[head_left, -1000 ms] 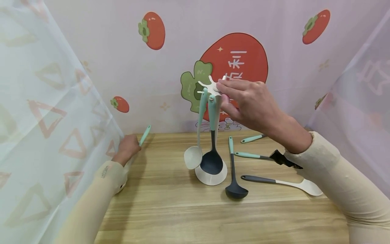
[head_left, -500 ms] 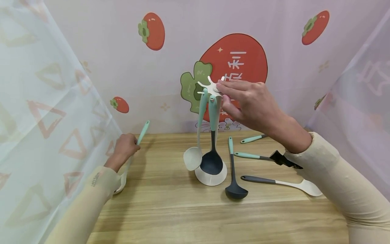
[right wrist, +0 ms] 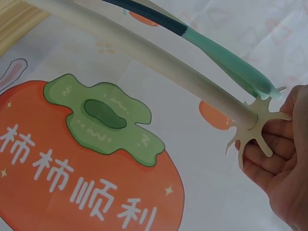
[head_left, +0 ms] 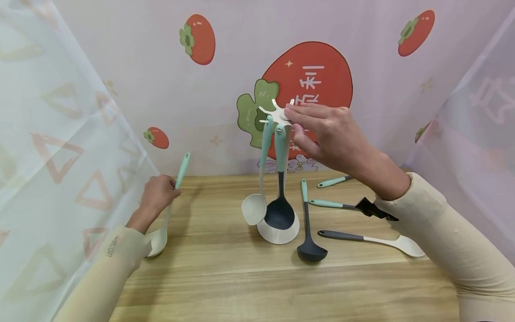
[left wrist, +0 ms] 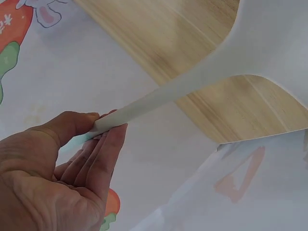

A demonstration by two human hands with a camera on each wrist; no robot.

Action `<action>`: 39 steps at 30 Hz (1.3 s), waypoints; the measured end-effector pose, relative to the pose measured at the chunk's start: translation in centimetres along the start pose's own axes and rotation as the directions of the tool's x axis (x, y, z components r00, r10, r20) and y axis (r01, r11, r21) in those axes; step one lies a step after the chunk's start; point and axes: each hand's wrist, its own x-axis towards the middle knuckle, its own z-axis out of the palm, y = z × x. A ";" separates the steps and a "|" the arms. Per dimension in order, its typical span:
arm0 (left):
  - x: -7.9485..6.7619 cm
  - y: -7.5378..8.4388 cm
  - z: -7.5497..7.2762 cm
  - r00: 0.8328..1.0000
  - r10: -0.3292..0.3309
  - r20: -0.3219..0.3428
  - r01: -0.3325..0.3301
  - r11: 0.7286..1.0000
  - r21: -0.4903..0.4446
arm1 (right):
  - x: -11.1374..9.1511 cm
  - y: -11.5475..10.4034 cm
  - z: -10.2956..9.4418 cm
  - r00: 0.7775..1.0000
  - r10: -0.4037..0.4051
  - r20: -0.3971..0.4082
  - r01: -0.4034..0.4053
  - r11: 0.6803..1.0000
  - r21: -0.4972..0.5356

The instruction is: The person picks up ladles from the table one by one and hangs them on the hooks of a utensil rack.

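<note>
White ladle [head_left: 159,240] slants through the left hand [head_left: 158,193]

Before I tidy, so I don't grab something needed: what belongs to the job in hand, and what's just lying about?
Seemingly in the job:
held white ladle, in the left hand
stand, touched by the right hand
hanging white ladle
hanging dark ladle

Lying about, for now:
loose dark ladle
white spoon
two mint handles

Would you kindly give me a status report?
Left hand pinching white utensil; right hand touching rack; no obstruction seen between utensil and rack.
</note>
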 end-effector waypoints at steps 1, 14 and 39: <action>-0.1 0.0 -0.1 1.000 0.000 -0.007 0.000 1.000 -0.003 | 0.0 0.0 0.0 1.000 -0.002 -0.002 0.002 1.000 -0.001; -0.8 1.1 -1.2 0.993 0.036 -0.110 -0.040 0.999 -0.033 | 0.0 0.2 0.0 1.000 -0.011 -0.016 0.011 1.000 0.001; -1.3 7.3 -3.1 0.963 0.131 -0.233 -0.159 0.982 -0.105 | -0.2 0.6 0.5 0.998 -0.020 -0.058 0.022 0.999 0.042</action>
